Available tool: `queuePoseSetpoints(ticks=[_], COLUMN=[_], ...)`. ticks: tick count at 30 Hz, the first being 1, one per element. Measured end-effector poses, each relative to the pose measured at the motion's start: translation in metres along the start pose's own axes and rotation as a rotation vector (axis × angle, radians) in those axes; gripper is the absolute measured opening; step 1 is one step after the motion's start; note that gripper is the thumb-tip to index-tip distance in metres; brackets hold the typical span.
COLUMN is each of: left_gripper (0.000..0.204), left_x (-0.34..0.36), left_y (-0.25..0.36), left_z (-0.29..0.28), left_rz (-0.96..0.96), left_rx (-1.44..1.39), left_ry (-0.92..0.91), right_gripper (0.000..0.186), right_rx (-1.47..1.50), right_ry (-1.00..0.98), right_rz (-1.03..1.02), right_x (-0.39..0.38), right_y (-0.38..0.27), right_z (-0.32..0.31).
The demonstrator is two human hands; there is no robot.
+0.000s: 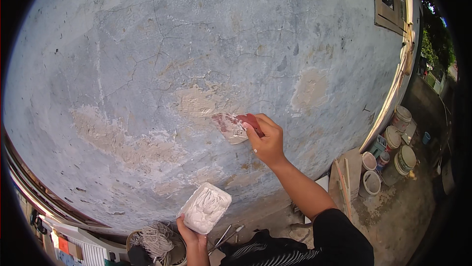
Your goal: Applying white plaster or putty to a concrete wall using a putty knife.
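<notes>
In my right hand [267, 139] is a red putty knife [231, 126], its blade smeared with pale filler and held against the wall. The fingers pinch its upper end. A fresh beige patch of filler [199, 101] lies on the wall just up and left of the blade. Lower down, my left hand [191, 231] grips a white rectangular tub [207, 208] of whitish filler, tilted toward me. The blue painted wall [236, 44] shows cracks, stains and rough spots. More filler patches spread at the left [118, 140] and right [310, 89].
Several buckets [405, 159] stand on the concrete floor at the right, near planks [346, 187] leaning on the wall. A window frame [391, 0] is at the upper right. A basket holding a bundle of pale string [156, 242] sits at the lower left.
</notes>
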State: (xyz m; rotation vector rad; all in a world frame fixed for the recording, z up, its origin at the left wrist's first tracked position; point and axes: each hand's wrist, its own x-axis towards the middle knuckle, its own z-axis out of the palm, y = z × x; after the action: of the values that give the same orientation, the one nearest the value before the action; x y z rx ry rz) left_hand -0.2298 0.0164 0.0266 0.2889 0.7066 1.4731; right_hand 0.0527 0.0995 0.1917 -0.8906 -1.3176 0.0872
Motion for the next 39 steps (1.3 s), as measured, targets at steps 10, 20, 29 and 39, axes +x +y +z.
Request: queuePoseSetpoints(ticks=[10, 20, 29, 39], left_gripper=[0.069, 0.068, 0.067, 0.067], left_x=[0.002, 0.002, 0.001, -0.004], left_y=[0.002, -0.003, 0.000, 0.003], left_z=[-0.006, -0.005, -0.004, -0.011], left_rz=[-0.012, -0.029, -0.020, 0.004], left_rx=[0.015, 0.014, 0.006, 0.021], left_ry=[0.008, -0.004, -0.011, 0.037], right_gripper=[0.011, 0.015, 0.014, 0.026], right_rx=[-0.149, 0.195, -0.086, -0.369], right_ry=[0.387, -0.066, 0.289, 0.465], right_rz=[-0.005, 0.071, -0.024, -0.336], right_x=[0.027, -0.010, 0.004, 0.016], right_y=[0.026, -0.006, 0.023, -0.006], right_z=[-0.073, -0.018, -0.031, -0.061])
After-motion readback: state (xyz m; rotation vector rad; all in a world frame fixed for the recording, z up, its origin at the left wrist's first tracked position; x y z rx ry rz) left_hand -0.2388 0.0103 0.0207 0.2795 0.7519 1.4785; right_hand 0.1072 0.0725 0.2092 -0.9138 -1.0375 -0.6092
